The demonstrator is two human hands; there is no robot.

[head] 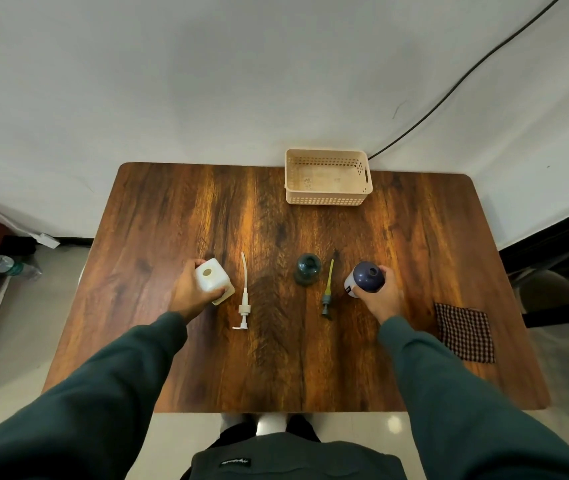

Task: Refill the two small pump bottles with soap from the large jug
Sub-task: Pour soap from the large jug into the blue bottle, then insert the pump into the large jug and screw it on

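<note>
**While everything stands open, the pour waits**

Since filling needs open necks, both pumps are off and laid flat on the bench [276,358]. My left hand [191,292] wraps the white bottle [211,277], fingers curled round its sides. I judge that grip is there to steady it upright for the pour. Just right of it lies the white pump [244,299], its tube pointing away from me. Past the middle stands the dark bottle [307,270], neck open and untouched, with the yellow pump [327,292] lying just beside it on the right. Then comes the jug [366,277], upright and uncapped, with my right hand [385,299] curled round its right side and the thumb at the front. So the jug sits at the right, near the dark bottle and well apart from the white one. To reach my left hand it must cross both pumps. Farther right a checked cloth [465,332] lies flat, probably for drips.
</note>
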